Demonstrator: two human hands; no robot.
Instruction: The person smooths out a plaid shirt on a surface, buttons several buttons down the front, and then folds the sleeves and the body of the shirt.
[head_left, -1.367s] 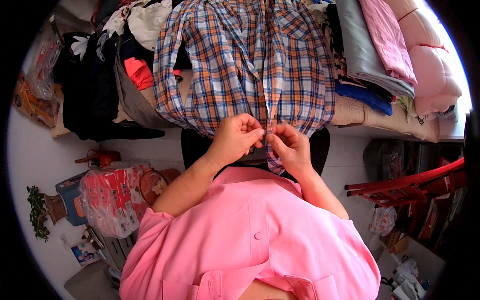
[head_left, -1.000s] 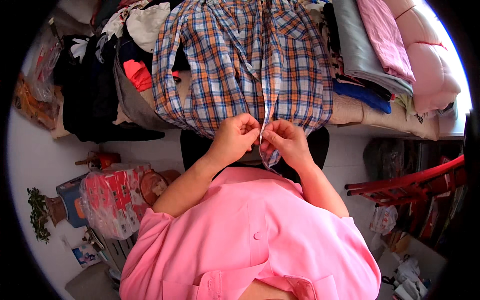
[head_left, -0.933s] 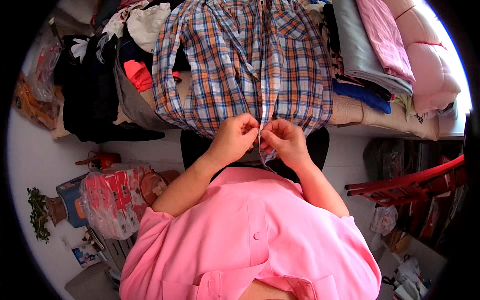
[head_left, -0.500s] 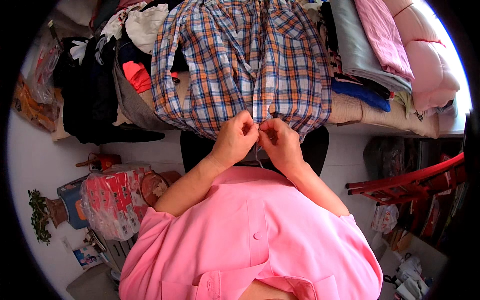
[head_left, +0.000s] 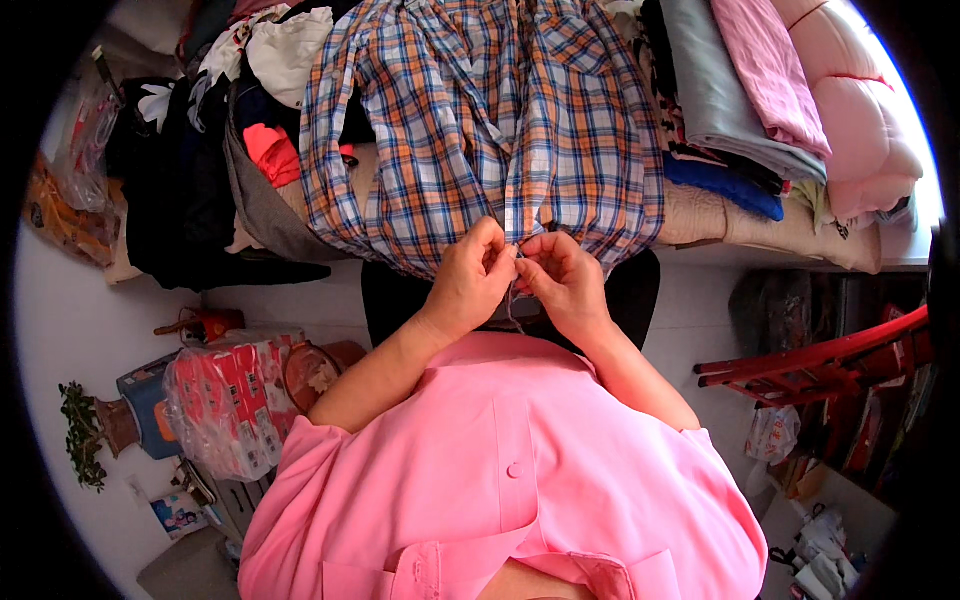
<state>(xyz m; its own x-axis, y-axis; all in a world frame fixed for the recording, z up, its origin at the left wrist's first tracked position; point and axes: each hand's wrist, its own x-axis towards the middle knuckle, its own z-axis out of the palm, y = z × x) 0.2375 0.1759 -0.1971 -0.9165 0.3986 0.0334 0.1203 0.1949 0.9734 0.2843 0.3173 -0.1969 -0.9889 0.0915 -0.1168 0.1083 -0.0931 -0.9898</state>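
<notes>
A plaid shirt [head_left: 430, 130] in blue, orange and white lies spread in front of me, its lower hem hanging over the edge toward my lap. At the bottom of its front opening, my left hand [head_left: 472, 275] pinches the shirt's hem with thumb and forefinger. Right beside it, my right hand [head_left: 568, 285] is closed in a pinch on the same spot of the hem. The fingertips of both hands nearly touch. A thin strand of thread [head_left: 514, 310] dangles below them. Whether a button or anything small sits between the fingertips is too small to make out.
Dark clothes [head_left: 180, 190] heap up on the left of the padded surface [head_left: 720, 220]. Folded fabrics [head_left: 725, 90] and a pink quilt [head_left: 850, 110] are stacked on the right. A red folding frame [head_left: 820, 355] stands at lower right, wrapped red packs [head_left: 230, 400] at lower left.
Both hands stay at the hem with only slight finger movement. The right fingers have shifted a little, and the dangling thread shows slightly more plainly.
</notes>
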